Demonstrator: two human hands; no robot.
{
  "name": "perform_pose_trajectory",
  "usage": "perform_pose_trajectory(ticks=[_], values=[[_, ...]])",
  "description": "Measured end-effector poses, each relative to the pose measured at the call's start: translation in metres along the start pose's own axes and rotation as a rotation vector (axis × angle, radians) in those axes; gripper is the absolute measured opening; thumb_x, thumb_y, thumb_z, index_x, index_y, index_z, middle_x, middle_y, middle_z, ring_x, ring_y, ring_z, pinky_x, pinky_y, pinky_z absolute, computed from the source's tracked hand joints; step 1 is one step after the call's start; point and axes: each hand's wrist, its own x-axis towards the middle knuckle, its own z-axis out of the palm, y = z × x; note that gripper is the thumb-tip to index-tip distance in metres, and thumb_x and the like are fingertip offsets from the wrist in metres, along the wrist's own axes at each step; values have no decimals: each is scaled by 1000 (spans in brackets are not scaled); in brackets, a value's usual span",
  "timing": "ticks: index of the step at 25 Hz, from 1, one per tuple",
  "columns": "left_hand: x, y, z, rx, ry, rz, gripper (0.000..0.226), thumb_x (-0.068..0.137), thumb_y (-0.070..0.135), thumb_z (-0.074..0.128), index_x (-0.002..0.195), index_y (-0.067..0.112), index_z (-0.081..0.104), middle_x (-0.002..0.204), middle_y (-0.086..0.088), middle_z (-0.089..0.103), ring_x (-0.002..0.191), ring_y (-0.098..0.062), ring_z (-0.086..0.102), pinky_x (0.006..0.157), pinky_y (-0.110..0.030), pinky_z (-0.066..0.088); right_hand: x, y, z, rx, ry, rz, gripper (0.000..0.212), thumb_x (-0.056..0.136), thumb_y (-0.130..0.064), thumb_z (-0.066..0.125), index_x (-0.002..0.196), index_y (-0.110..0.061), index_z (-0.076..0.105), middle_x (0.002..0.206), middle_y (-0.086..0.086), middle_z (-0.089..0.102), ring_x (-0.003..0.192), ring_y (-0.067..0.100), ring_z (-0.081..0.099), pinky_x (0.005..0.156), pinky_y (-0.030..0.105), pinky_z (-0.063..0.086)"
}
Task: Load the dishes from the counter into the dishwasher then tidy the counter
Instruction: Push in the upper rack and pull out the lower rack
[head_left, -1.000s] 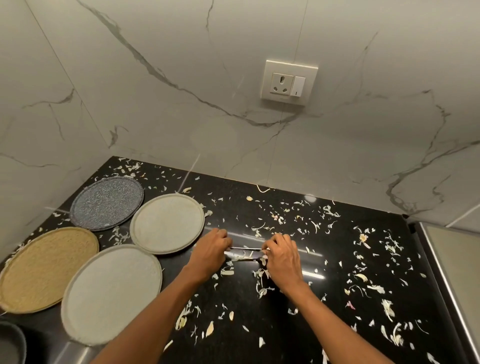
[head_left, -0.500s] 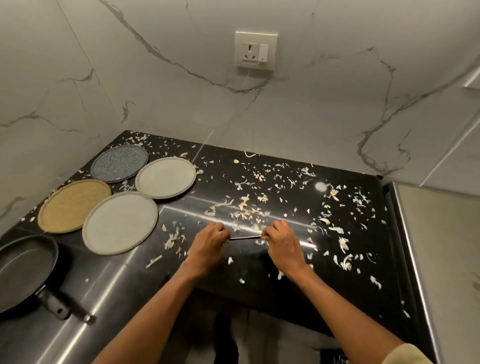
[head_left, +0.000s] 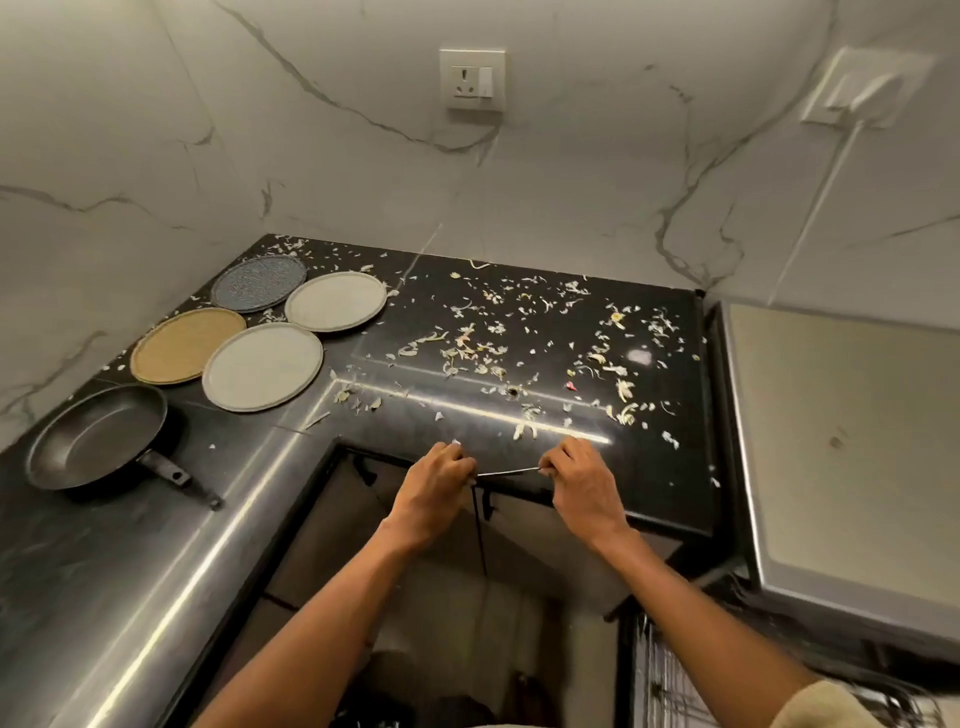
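Note:
A thin metal knife (head_left: 508, 472) is held level between my two hands at the front edge of the black counter (head_left: 670, 499). My left hand (head_left: 435, 486) grips one end and my right hand (head_left: 582, 480) pinches the other. Vegetable scraps (head_left: 467, 348) lie scattered over the counter behind the hands. At the back left lie several flat round plates: a speckled blue one (head_left: 258, 282), two pale grey ones (head_left: 336, 301) (head_left: 262, 366) and a tan one (head_left: 187, 345). A black frying pan (head_left: 98, 437) sits on the left wing of the counter.
Marble walls close the corner, with a socket (head_left: 471, 79) on the back wall. A steel-topped appliance (head_left: 852, 447) stands at the right. Below the counter's inner corner is a dark open space, and wire racks (head_left: 670, 686) show at the lower right.
Both hands have drawn the knife back from the middle of the counter to its front edge. The view has pulled back, bringing the frying pan and the space under the counter into sight.

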Motion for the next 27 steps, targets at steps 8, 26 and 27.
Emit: perform_pose_trajectory(ticks=[8, 26, 27], values=[[-107, 64, 26, -89, -23, 120, 13, 78, 5, 69, 74, 16, 63, 78, -1, 55, 74, -23, 53, 53, -36, 49, -148, -29, -36, -77, 77, 126, 10, 84, -3, 67, 82, -13, 66, 83, 1, 55, 79, 20, 49, 69, 30, 42], [-323, 252, 79, -295, -178, 452, 11, 82, 3, 69, 79, 14, 70, 75, -1, 58, 72, -21, 54, 59, -32, 43, -497, -70, -144, -160, 13, 452, 9, 87, -4, 69, 86, -13, 69, 86, 3, 55, 82, 19, 50, 61, 36, 47], [-329, 267, 83, -292, -179, 468, 13, 80, 1, 70, 77, 14, 69, 74, -1, 58, 72, -21, 54, 59, -30, 41, -513, -66, -153, -154, 16, 468, 9, 89, -5, 68, 86, -13, 69, 87, 3, 55, 83, 20, 50, 62, 36, 47]])
